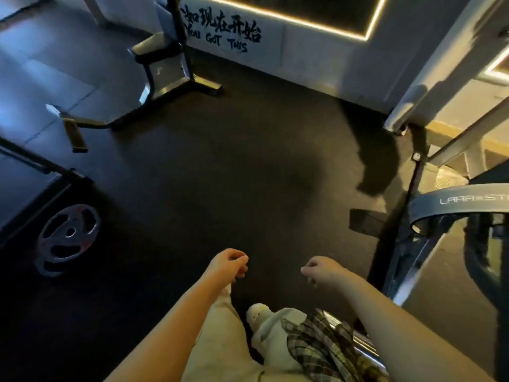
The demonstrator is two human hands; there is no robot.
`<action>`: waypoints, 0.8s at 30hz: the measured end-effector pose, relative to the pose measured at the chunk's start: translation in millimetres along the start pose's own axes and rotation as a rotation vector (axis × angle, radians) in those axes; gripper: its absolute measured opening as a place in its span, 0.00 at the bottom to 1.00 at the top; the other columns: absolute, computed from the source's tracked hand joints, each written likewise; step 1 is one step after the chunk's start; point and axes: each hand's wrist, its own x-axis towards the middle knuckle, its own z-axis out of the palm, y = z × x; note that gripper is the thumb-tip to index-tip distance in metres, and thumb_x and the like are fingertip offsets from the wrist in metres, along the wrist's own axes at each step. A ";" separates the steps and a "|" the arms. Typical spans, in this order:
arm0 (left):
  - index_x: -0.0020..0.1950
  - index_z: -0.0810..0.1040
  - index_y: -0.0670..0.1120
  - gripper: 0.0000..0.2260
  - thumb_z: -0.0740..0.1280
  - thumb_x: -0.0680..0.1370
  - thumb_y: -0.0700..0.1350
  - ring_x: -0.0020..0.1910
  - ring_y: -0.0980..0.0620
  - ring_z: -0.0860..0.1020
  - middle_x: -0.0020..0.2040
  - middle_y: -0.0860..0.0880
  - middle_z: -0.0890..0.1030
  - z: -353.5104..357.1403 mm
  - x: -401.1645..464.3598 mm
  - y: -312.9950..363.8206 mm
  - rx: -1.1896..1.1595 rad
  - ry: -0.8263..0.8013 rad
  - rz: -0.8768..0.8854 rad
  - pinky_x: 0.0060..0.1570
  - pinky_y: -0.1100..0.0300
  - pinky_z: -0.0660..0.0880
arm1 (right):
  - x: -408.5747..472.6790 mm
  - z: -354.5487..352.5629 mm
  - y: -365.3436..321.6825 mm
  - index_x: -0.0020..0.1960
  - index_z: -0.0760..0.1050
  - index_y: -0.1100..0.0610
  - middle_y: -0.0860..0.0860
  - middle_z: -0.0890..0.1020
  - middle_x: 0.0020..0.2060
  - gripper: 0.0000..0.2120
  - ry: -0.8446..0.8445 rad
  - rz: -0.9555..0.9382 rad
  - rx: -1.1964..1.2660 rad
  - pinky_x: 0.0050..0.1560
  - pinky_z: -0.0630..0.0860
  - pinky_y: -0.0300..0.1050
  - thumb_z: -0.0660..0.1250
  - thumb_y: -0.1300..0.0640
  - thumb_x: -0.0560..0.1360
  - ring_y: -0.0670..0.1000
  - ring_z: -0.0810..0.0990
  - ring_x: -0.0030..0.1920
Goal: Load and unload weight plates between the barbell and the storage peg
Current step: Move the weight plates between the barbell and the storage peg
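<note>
Wall (303,51) ahead of me: black brush-painted Chinese characters (223,23), "现在开始" legible, first characters cut by rack upright. Directly under them, same wall: "YOU GOT THIS" (220,41). Far right of wall, grey curved machine band (454,202): "LARA STR…", rest runs beyond frame edge.

A gym: weight plate (67,239), rubber floor (220,175), steel machine frames (165,70).

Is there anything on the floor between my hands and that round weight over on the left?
Nothing visible: only bare dark floor lies between the left hand and the weight plate. The right hand is farther off. Both hold nothing.
</note>
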 end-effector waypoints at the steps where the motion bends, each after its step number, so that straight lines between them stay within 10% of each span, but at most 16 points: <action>1: 0.58 0.74 0.51 0.06 0.63 0.81 0.46 0.52 0.52 0.79 0.51 0.49 0.80 -1.0 15.5 16.6 0.047 -0.052 0.019 0.55 0.56 0.77 | 4.7 -5.0 -6.0 0.52 0.73 0.50 0.51 0.80 0.47 0.05 0.051 0.026 0.097 0.41 0.74 0.41 0.63 0.50 0.80 0.48 0.80 0.46; 15: 0.57 0.75 0.48 0.06 0.64 0.80 0.44 0.49 0.50 0.79 0.50 0.46 0.80 -119.1 150.5 136.3 0.176 -0.118 0.087 0.46 0.57 0.75 | 48.2 -36.9 -157.7 0.51 0.73 0.48 0.49 0.80 0.46 0.04 0.279 0.041 0.441 0.52 0.79 0.44 0.62 0.49 0.80 0.46 0.81 0.46; 24: 0.53 0.75 0.51 0.02 0.63 0.81 0.46 0.48 0.51 0.79 0.49 0.48 0.81 -61.9 200.2 236.8 0.290 -0.299 0.179 0.45 0.59 0.74 | 77.5 -122.1 -144.8 0.52 0.75 0.58 0.57 0.82 0.46 0.08 0.368 0.154 0.826 0.47 0.77 0.46 0.61 0.53 0.81 0.51 0.80 0.43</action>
